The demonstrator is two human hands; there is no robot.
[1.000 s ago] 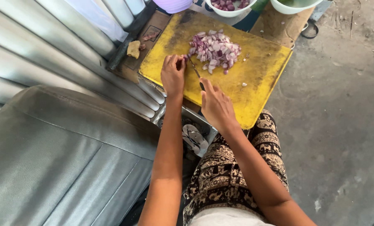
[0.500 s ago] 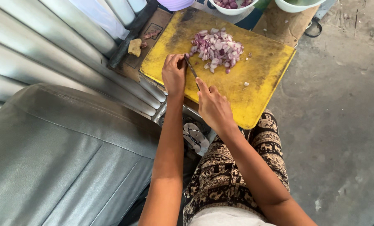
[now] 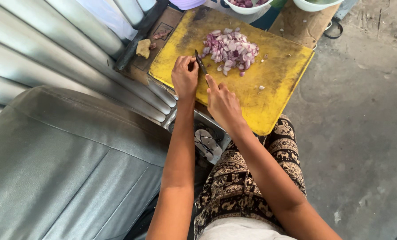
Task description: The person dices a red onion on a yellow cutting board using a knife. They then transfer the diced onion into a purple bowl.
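A: What are the hands doing?

B: Chopping, I judge. The left hand [image 3: 185, 76] is curled at the near-left of the yellow cutting board [image 3: 269, 84], fingertips pressed together on something too hidden to name. The right hand [image 3: 223, 103] grips a knife [image 3: 201, 64], forefinger along the blade.

A: And the onion?

B: A diced purple pile [image 3: 230, 49] lies toward the board's far side, beyond the knife. Bare board lies right of it; cutting on likely needs short, careful strokes near those fingertips.
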